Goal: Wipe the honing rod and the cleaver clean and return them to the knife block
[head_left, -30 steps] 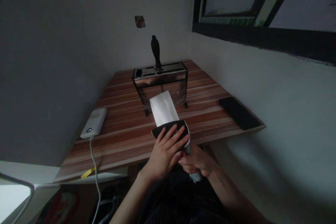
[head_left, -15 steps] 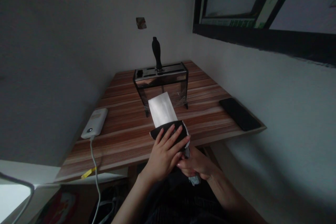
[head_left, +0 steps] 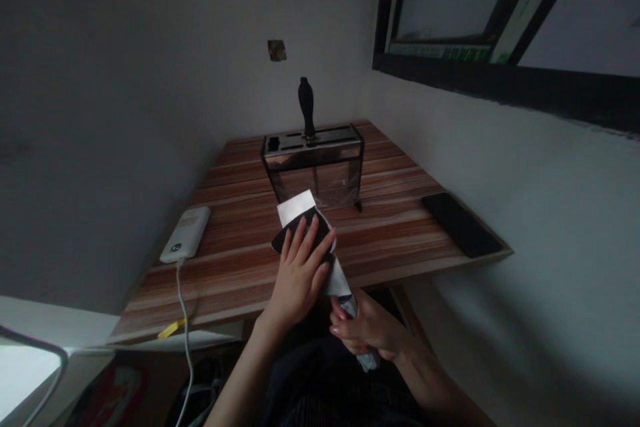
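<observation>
A cleaver with a broad, square-ended blade [head_left: 341,281] points away from me, tilted to the left. My right hand [head_left: 367,327] is closed round its handle, which looks grey and wrapped. Folded across the blade is a black sheet with a pale edge [head_left: 281,238]; I cannot tell whether it is cloth or paper. My left hand [head_left: 300,273] presses this sheet against the blade with its fingers spread on top. The far end of the blade and a stretch near the handle show on either side of the sheet.
Beyond the blade stands a black-framed knife holder [head_left: 313,145] with clear sides and a black handle [head_left: 306,107] rising from it. A white device [head_left: 185,235] with a cable lies left on the wooden table [head_left: 230,267], a black phone [head_left: 461,223] right. Walls border the far and right sides.
My left hand and the black sheet have slid along the blade toward its far end, baring the part near the handle. My right hand still grips the handle. The view has shifted slightly.
</observation>
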### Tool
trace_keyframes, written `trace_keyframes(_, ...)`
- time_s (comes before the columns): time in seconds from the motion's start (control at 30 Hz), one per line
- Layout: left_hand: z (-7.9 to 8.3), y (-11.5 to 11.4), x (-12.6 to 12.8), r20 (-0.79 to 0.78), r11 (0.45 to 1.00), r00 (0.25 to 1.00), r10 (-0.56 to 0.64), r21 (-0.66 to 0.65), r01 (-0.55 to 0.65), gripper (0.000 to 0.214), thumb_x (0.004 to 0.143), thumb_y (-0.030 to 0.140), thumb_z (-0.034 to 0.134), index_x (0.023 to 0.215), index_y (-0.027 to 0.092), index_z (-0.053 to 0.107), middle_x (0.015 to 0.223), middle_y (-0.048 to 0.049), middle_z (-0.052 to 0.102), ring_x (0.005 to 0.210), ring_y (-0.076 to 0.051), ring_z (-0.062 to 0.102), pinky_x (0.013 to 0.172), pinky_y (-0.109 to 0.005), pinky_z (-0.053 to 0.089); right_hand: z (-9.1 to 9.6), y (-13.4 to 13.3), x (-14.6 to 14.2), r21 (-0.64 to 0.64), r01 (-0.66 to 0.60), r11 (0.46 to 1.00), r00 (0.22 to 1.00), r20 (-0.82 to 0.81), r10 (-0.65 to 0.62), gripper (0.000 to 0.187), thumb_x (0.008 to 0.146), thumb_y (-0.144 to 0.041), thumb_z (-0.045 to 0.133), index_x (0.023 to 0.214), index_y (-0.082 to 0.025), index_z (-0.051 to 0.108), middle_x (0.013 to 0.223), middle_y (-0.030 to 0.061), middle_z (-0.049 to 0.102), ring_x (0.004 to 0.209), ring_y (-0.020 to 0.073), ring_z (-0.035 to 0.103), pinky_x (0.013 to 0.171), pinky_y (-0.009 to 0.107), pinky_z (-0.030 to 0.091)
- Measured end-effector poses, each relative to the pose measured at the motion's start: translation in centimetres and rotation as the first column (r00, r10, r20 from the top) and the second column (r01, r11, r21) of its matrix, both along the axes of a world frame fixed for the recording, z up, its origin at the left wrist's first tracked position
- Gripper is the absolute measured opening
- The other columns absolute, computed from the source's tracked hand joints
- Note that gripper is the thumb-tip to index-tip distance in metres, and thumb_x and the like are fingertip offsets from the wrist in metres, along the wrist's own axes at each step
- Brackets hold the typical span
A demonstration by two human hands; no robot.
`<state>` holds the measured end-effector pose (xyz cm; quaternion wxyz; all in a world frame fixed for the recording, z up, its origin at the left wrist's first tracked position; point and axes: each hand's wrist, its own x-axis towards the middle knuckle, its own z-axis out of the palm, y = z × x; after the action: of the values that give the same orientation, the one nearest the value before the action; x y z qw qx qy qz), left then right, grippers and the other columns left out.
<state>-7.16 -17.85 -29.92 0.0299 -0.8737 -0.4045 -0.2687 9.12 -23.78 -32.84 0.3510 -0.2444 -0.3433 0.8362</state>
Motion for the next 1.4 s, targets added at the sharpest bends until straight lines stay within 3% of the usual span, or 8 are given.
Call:
trace_keyframes(0.37, 1.8, 3.7, -1.0, 0.134, 0.998, 0.989, 0.059, 0.024, -0.063, 0.053, 0.099, 0.025, 0.032, 0.149, 0.031, 0.018, 0.159, -0.0046, 0.01, 0.146, -0.028, -0.006, 0.114, -0.059, 0.008, 0.4, -0.3, -0.2, -0.022, -0.049, 0.999, 0.999, 0.003, 0.049, 0.046, 0.061, -0.03, 0.083, 0.066, -0.019, 0.038, 0.048, -0.0144, 0.042, 0.03, -0.0028, 0.024, 0.029, 0.012, 0.019)
trace_keyframes(0.67, 2.2, 5.1, -1.3, 0.15, 0.996, 0.988, 0.032, 0.072, -0.043, 0.055, 0.098, 0.03, 0.032, 0.15, 0.029, 0.014, 0.16, -0.0074, 0.008, 0.146, -0.027, 0.002, 0.114, -0.057, 0.01, 0.4, -0.4, 0.0, -0.014, -0.034, 0.999, 0.999, 0.031, 0.035, 0.047, 0.06, -0.032, 0.083, 0.066, -0.019, 0.038, 0.047, -0.0147, 0.041, 0.029, -0.0028, 0.025, 0.029, 0.013, 0.018)
trace_keyframes(0.8, 2.1, 4.9, -1.0, 0.156, 0.995, 0.986, 0.056, 0.076, -0.068, 0.064, 0.097, 0.032, 0.036, 0.151, 0.023, 0.003, 0.159, -0.0121, 0.012, 0.146, -0.028, 0.002, 0.114, -0.057, 0.011, 0.2, -0.4, 0.1, -0.024, -0.03, 0.999, 0.999, 0.037, 0.031, 0.047, 0.06, -0.032, 0.083, 0.066, -0.02, 0.038, 0.048, -0.015, 0.041, 0.029, -0.003, 0.024, 0.029, 0.013, 0.018)
trace_keyframes(1.17, 1.5, 2.9, -0.3, 0.029, 0.997, 1.0, 0.01, 0.072, -0.012, 0.059, 0.097, 0.026, 0.036, 0.151, 0.023, 0.012, 0.157, -0.0091, 0.021, 0.146, -0.026, 0.004, 0.116, -0.052, 0.008, 0.3, -0.1, 0.2, -0.034, -0.042, 0.999, 0.999, -0.006, 0.041, 0.046, 0.061, -0.029, 0.082, 0.066, -0.02, 0.038, 0.046, -0.0148, 0.04, 0.029, -0.0024, 0.022, 0.029, 0.013, 0.016)
trace_keyframes(1.4, 0.6, 0.8, 0.4, -0.022, 0.999, 0.999, -0.037, 0.018, 0.037, 0.061, 0.096, 0.024, 0.036, 0.151, 0.023, 0.011, 0.157, -0.0069, 0.02, 0.146, -0.025, 0.002, 0.117, -0.05, 0.006, 0.4, 0.3, 0.5, -0.028, -0.012, 1.0, 1.0, 0.004, 0.012, 0.046, 0.061, -0.029, 0.082, 0.066, -0.02, 0.038, 0.047, -0.0146, 0.041, 0.029, -0.0023, 0.023, 0.03, 0.014, 0.017)
